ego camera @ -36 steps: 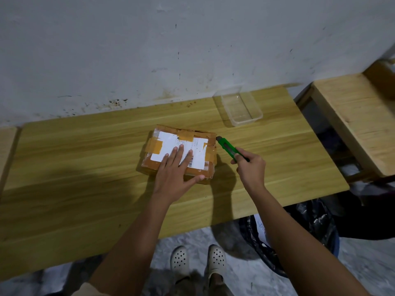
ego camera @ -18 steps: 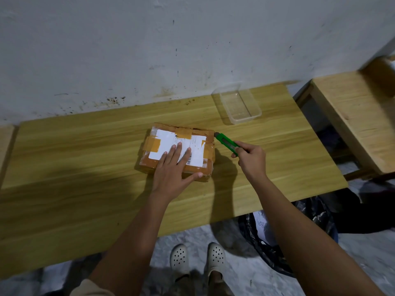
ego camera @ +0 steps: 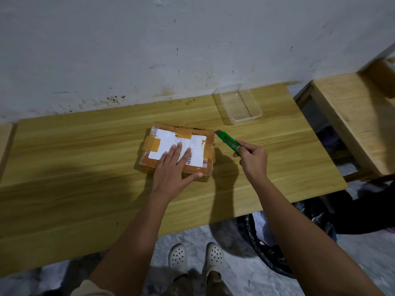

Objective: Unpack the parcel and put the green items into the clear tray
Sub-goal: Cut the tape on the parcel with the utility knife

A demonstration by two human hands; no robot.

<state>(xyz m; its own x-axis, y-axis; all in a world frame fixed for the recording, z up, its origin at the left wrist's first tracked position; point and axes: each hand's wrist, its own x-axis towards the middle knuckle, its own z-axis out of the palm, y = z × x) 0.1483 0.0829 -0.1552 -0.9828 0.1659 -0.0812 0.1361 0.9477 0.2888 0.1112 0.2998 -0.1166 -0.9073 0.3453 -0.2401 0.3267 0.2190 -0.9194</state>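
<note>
The parcel (ego camera: 171, 137), a brown box crossed with tape and carrying a white label, lies flat near the middle of the bench (ego camera: 85, 157), and its seams look unbroken. The clear tray (ego camera: 245, 120) stands apart from it, further back and to the right by the wall, with nothing in it that I can see.

The risks all come from the blade. The green cutter (ego camera: 228, 142) points at the far right corner of the parcel. Its tip is just beside that corner, though from this angle I cannot tell whether it touches the tape. If it goes in too deep, it could score whatever is packed under the lid. A pull along the right edge toward the body would bring the blade close to the thumb of the left hand (ego camera: 173, 174), which lies splayed along the near edge toward that same side. If the downward pressure eases, the box may skid on the smooth wood and the cut would wander.

The left hand lies palm down on the label with straight, slightly spread fingers, pressing rather than gripping. The right hand (ego camera: 253, 160) is wrapped tightly round the rear of the cutter's handle. Its wrist is a little bent and its forearm reaches in from the lower right.
</note>
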